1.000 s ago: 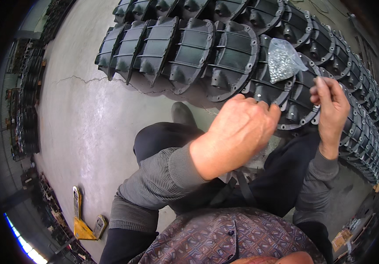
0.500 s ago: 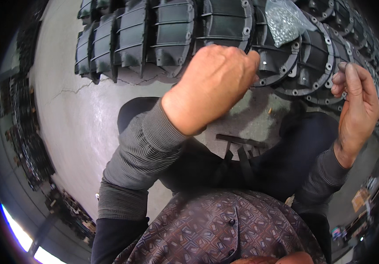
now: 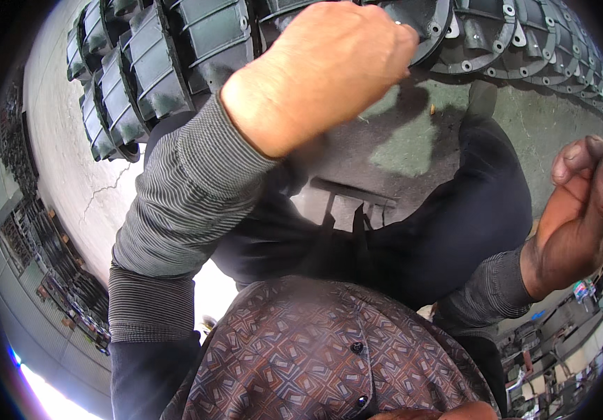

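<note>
Head view: left fingers (image 3: 401,52) curled near castings (image 3: 210,28), right fingers (image 3: 573,161) curled, both holds unclear.

The floor (image 3: 53,140) around me is grey and hard, with a thin crack (image 3: 95,192) wiggling along its left side. Dark piles (image 3: 63,248) line its left edge, with a grey wall (image 3: 25,304) behind. Bright white light (image 3: 48,393) shines low on the left. Jumbled stuff (image 3: 560,343) fills the lower right corner.
</note>
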Demonstrator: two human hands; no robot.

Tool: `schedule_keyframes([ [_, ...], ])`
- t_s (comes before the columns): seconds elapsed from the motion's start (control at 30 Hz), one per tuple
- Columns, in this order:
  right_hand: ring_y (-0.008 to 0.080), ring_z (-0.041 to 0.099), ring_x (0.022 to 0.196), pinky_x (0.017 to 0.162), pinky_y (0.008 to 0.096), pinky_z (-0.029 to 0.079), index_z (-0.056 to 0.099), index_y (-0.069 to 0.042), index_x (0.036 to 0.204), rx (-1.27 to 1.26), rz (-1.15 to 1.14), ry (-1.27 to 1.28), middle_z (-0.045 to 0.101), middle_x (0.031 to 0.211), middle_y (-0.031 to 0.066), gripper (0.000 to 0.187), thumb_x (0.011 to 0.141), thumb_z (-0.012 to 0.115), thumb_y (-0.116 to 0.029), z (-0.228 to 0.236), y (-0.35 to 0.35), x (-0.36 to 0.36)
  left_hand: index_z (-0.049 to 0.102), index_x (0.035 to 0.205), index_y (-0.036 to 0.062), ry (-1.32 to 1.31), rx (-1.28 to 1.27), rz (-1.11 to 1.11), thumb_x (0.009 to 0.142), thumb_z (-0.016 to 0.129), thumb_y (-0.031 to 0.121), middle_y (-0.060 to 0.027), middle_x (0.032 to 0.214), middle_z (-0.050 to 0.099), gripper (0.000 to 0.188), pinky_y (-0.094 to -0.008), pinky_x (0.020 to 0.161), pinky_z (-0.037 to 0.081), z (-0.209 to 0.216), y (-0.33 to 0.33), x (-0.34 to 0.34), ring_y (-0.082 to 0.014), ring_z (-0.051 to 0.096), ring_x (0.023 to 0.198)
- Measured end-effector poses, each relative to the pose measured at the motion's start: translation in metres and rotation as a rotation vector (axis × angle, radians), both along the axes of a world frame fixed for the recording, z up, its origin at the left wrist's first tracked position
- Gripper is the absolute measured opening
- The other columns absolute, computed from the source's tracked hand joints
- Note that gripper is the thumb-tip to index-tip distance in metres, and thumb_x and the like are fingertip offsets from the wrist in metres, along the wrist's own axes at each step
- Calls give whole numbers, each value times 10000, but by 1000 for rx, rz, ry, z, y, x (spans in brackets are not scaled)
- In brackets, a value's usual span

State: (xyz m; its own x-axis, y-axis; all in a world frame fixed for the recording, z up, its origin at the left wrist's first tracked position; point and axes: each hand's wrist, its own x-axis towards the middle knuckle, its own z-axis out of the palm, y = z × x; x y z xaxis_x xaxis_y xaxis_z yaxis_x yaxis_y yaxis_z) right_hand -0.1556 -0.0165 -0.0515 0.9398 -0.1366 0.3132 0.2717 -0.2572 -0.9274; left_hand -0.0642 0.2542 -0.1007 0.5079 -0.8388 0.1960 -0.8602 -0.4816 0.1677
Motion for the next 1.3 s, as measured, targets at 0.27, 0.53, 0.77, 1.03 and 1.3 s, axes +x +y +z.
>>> schedule_keyframes([
  [0.27, 119, 591, 677, 634, 252, 462, 708, 34, 1043, 215, -341, 227, 693, 824, 80, 192, 1041, 634, -143, -45, 71, -84, 604, 815, 82, 76, -71, 62, 879, 646, 134, -75, 637, 626, 93, -362, 588, 529, 24, 30, -108, -252, 684, 625],
  [0.53, 70, 597, 666, 612, 218, 443, 721, -9, 1023, 265, -115, 216, 707, 822, 27, 212, 1038, 676, -215, -4, 126, -87, 666, 957, 35, 219, -64, 63, 895, 748, 280, -160, 817, 707, 266, -465, 706, 574, 21, 124, -160, -349, 724, 811],
  [0.77, 70, 616, 684, 617, 215, 468, 725, -18, 1061, 150, 64, -30, 708, 840, 34, 218, 1036, 677, -229, 57, 114, -70, 719, 922, 31, 215, 34, 286, 889, 751, 312, -193, 839, 731, 284, -477, 745, 585, 20, 152, -153, -393, 733, 849],
  [1.03, 88, 632, 614, 527, 242, 479, 705, -22, 1025, -71, -141, 370, 709, 802, 35, 207, 987, 707, -225, -62, 99, 40, 647, 1023, 29, 100, -48, 417, 932, 713, 261, -185, 812, 698, 257, -484, 700, 536, 88, 199, -176, -402, 693, 801],
  [1.3, 363, 614, 1256, 1130, 436, 425, 619, 7, 1357, -775, -300, -46, 672, 1297, 264, 547, 914, 761, -282, -131, 74, 217, 591, 874, 68, 127, -37, 484, 903, 722, 215, -113, 725, 667, 199, -430, 661, 538, 53, 237, -156, -323, 701, 724],
])
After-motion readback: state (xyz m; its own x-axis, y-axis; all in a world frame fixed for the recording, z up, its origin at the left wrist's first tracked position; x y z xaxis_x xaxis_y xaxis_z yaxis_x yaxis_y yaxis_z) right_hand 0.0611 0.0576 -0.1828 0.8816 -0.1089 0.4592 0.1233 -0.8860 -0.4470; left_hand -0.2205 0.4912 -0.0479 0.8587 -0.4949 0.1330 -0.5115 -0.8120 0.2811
